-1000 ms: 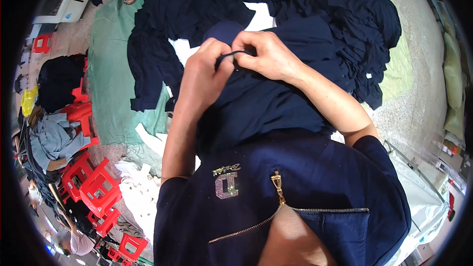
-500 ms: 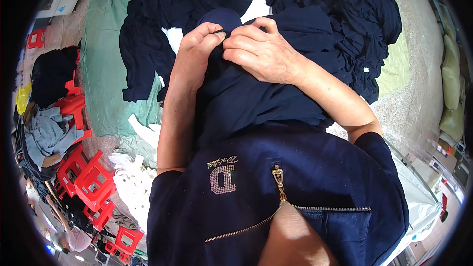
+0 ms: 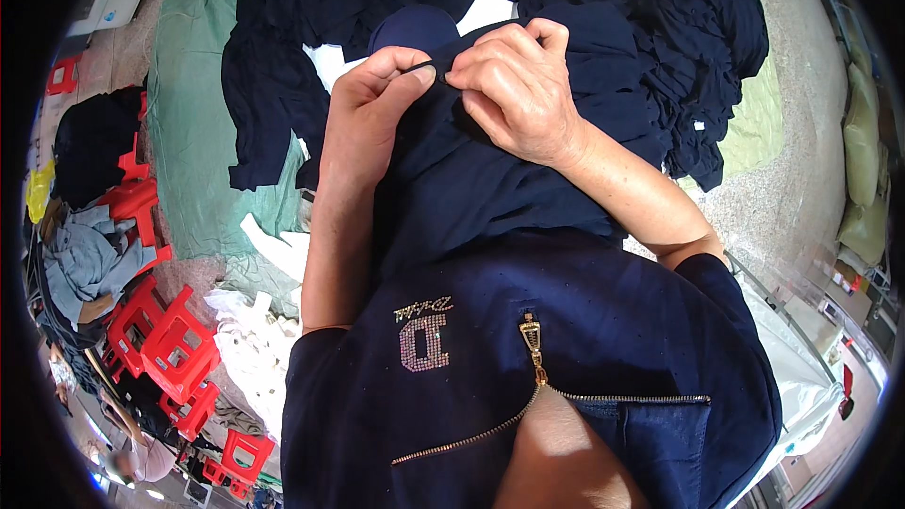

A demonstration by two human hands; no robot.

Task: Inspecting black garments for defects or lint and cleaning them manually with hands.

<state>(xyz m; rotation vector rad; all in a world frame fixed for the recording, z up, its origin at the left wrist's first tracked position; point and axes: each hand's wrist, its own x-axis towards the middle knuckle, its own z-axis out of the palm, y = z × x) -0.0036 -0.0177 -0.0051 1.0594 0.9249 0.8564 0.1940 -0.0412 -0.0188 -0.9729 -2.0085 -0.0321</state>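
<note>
Across my lap and in front of me lies a dark navy garment (image 3: 500,193), its cloth bunched in folds. My left hand (image 3: 372,113) pinches a narrow dark edge of it between thumb and forefinger. Just to the right, with a small gap between the fingertips, my right hand (image 3: 518,85) is closed, thumb and fingers pressed together on a small dark bit of the same cloth. Whether that bit is an edge or a fastening is too small to tell. A smooth, rounded navy piece (image 3: 412,26) shows just beyond my left hand.
Heaped dark clothes (image 3: 674,14) spread beyond my hands, over a green sheet (image 3: 193,151) on the left. Red plastic stools (image 3: 179,349) stand at the left, near grey cloth (image 3: 90,250) and white cloth (image 3: 255,349). Green sacks (image 3: 863,151) line the far right.
My right hand has turned and drawn slightly to the right, parting from the left fingertips. My left hand keeps its pinch, shifted slightly.
</note>
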